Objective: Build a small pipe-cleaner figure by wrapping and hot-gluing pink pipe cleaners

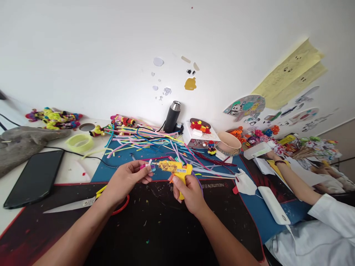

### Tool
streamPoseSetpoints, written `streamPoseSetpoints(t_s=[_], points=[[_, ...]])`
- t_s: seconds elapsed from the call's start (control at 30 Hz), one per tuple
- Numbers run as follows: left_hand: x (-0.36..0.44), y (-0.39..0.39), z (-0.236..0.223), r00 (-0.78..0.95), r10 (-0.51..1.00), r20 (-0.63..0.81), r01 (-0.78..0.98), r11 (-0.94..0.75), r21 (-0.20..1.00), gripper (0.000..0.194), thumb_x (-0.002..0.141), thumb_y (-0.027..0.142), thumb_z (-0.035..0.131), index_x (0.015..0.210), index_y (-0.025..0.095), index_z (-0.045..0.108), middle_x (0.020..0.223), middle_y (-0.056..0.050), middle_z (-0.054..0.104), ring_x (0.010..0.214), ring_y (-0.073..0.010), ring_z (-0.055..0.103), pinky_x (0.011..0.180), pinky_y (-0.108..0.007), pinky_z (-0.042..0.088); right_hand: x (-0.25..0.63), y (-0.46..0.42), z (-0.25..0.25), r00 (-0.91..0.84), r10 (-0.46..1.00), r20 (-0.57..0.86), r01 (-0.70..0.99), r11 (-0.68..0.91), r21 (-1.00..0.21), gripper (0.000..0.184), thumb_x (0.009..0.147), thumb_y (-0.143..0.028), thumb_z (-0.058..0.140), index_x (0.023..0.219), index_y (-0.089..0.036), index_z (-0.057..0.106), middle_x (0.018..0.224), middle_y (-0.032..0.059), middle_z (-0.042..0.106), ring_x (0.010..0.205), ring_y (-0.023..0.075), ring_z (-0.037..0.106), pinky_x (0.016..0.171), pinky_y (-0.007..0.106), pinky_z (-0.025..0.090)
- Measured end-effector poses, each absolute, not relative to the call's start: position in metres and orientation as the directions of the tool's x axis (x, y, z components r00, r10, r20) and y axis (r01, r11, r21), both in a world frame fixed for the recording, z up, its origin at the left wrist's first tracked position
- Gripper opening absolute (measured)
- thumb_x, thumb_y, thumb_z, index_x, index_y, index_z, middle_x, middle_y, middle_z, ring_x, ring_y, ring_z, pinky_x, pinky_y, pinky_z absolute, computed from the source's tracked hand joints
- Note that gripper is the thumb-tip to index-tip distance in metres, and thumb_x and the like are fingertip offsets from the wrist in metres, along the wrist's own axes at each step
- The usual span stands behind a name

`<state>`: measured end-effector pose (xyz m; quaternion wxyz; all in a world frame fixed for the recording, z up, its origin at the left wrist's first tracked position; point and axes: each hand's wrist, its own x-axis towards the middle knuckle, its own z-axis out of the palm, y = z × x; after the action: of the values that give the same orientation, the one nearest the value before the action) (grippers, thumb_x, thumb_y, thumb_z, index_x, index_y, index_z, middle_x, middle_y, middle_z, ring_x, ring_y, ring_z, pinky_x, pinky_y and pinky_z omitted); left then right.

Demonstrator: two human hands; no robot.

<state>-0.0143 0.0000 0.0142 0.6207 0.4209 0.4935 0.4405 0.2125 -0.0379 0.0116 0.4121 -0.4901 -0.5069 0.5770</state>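
Currently, in the head view, the right hand (189, 187) is wrapped around a yellow glue gun (172, 167); the left hand (129, 175) pinches a small craft piece (152, 167) by its nozzle (155, 163), contact unclear. Scissors (83, 204) lie on the black mat (155, 232).

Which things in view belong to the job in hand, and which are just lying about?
In the job:
- yellow glue gun, right hand
- small piece, left hand
- probably pipe cleaners, scissors

Apparently lying about:
- phone
- black flask
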Motion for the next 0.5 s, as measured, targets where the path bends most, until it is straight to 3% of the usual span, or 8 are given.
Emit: streamPoseSetpoints(t_s=[0.23, 0.5], points=[[-0.0153, -0.0016, 0.0143, 0.121, 0.967, -0.226, -0.109, 0.239, 0.965, 0.056, 0.058, 0.068, 0.097, 0.079, 0.020, 0.078, 0.071, -0.007, 0.079, 0.065, -0.0236, 0.072, 0.065, -0.032, 0.060, 0.2130, -0.0410, 0.0137, -0.144, 0.986, -0.084, 0.322, -0.033, -0.946, 0.063, 0.099, -0.065, 0.061, 0.054, -0.022, 0.054, 0.045, -0.0017, 0.048, 0.046, 0.0121, 0.045, 0.053, 0.027, 0.039], [-0.0177, -0.0017, 0.0066, 0.153, 0.968, -0.200, -0.088, 0.215, 0.973, 0.050, 0.067, 0.065, 0.094, 0.083, 0.020, 0.078, 0.074, -0.007, 0.080, 0.067, -0.0233, 0.073, 0.066, -0.031, 0.059, 0.2123, -0.0406, 0.0081, -0.110, 0.994, -0.005, 0.453, 0.046, -0.890, 0.056, 0.101, -0.055, 0.059, 0.055, -0.023, 0.051, 0.049, 0.0003, 0.054, 0.049, 0.0148, 0.052, 0.055, 0.028, 0.040]])
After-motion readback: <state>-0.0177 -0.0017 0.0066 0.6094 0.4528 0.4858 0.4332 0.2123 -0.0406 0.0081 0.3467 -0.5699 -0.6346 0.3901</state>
